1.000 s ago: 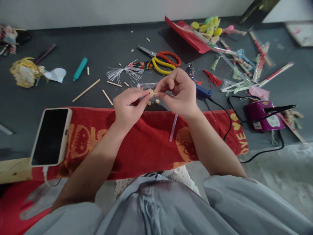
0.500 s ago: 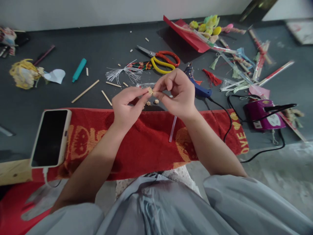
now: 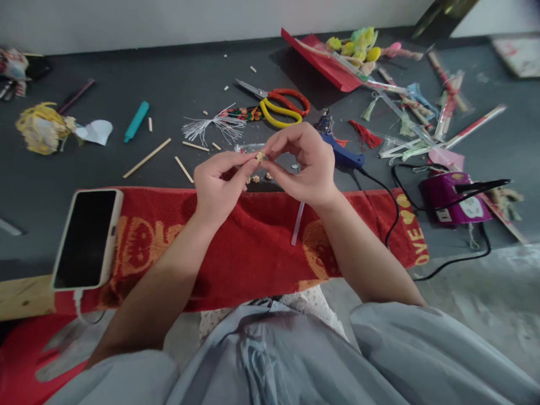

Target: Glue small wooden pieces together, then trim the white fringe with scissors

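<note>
Between the fingertips of both hands is a small pale yellow flower-like piece (image 3: 260, 157). My left hand (image 3: 221, 183) pinches it from the left with thumb and forefinger. My right hand (image 3: 306, 166) touches it from the right, its thumb and forefinger closed in on the piece and the other fingers curled. Similar small pieces (image 3: 255, 179) lie on the dark table just below the fingertips, partly hidden by the hands. Both forearms pass over a red towel (image 3: 248, 253) along the table's front edge.
Scissors (image 3: 284, 107), white threads (image 3: 213, 126) and short sticks (image 3: 147, 158) lie beyond the hands. A blue glue gun (image 3: 346, 154) is right of my right hand, its cord running over the towel. A phone (image 3: 88, 239) rests at left, a purple power block (image 3: 458, 197) at right.
The fingers of my right hand have shifted slightly around the small piece, and the piece shows a little more. My left hand is almost where it was.
</note>
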`<action>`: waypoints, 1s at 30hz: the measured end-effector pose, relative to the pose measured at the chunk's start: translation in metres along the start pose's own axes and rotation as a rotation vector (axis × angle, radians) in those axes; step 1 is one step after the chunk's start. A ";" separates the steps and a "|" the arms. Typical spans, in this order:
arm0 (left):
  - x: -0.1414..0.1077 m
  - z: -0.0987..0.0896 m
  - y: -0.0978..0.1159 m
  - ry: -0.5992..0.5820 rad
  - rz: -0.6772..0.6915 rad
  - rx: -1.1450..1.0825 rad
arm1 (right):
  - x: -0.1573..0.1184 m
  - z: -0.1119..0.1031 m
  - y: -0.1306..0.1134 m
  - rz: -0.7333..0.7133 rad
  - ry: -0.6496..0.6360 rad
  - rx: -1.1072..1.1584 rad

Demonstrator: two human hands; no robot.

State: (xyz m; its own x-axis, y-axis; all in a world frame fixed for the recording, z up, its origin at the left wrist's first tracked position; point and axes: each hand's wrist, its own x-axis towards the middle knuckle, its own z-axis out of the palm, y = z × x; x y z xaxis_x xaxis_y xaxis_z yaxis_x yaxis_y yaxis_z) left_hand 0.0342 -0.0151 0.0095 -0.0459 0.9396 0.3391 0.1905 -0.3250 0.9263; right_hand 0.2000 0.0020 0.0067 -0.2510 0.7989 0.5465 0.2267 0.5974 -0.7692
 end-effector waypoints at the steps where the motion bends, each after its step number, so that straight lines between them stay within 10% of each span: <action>1: 0.001 0.000 0.000 -0.007 -0.037 -0.034 | 0.000 0.000 0.000 -0.008 0.000 -0.016; 15: 0.009 -0.003 0.011 -0.266 -0.659 -0.523 | 0.001 -0.005 -0.010 -0.051 -0.062 -0.206; 30: 0.010 -0.005 0.016 -0.325 -0.755 -0.604 | -0.002 -0.002 -0.009 -0.057 -0.049 -0.092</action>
State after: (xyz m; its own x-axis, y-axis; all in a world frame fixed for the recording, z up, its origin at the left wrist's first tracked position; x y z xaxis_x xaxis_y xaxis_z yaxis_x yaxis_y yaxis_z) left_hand 0.0323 -0.0118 0.0282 0.3364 0.8759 -0.3459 -0.3084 0.4495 0.8383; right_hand 0.2007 -0.0045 0.0135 -0.3106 0.7608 0.5699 0.2956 0.6471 -0.7027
